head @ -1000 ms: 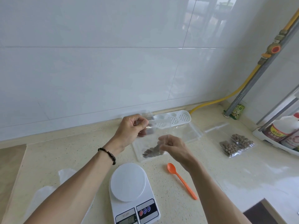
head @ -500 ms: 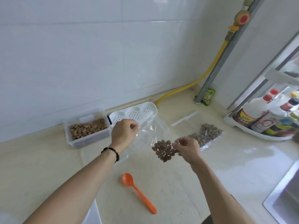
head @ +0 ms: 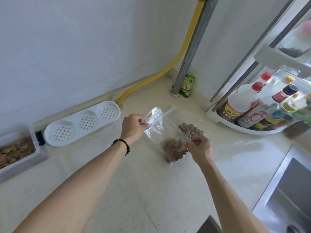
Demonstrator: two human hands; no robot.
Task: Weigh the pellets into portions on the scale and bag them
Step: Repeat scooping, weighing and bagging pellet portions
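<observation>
With your left hand pinching the mouth of the clear bag and your right hand pinching its pellet-filled end above the table, bagging appears underway; next, seal the mouth.

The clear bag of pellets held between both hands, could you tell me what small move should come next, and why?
Probably lay the clear bag down beside the filled bag: the left hand pinches its top, the right hand its lower corner, and its pellets already touch the counter.
</observation>
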